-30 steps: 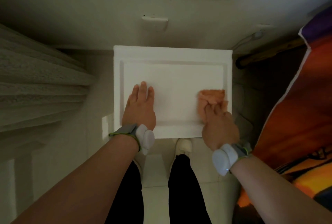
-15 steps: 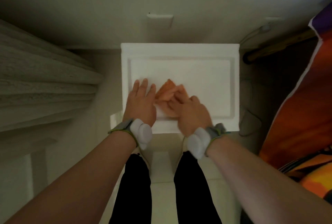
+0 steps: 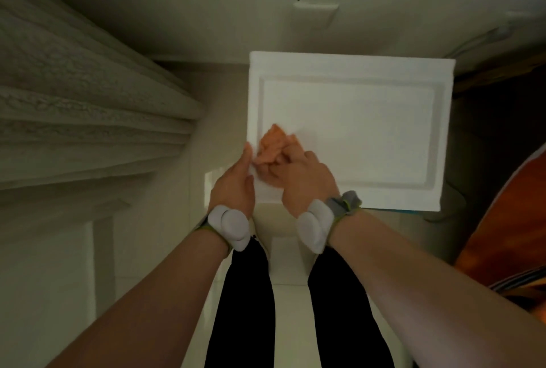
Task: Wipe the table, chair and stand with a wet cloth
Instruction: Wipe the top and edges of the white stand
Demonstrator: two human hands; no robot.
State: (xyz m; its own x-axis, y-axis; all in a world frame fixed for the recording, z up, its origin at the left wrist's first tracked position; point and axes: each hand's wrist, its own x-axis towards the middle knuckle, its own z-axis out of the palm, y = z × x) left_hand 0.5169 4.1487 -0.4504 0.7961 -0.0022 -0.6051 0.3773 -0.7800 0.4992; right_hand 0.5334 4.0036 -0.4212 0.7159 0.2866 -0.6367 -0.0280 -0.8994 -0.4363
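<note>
One orange cloth (image 3: 273,144), bunched, on the near-left corner of the white table (image 3: 384,137), inside the raised border near the left rim. One table top in view, rectangular with a recessed panel.

Two hands. Right hand (image 3: 298,178) lies on top of the cloth, fingers curled onto its near edge and pressing it against the surface; cloth sticks out beyond the fingertips. Left hand (image 3: 235,184) sits at the table's left edge, thumb-side up, fingers extended and together, touching the rim just beside the cloth; not holding anything.

Two wrist bands, one per wrist, each with a white pod (image 3: 232,224).

Two legs in black trousers (image 3: 239,302) below the table edge. Grey curtain (image 3: 74,102) at left, orange fabric (image 3: 508,220) at right.

No readable writing or labels.
</note>
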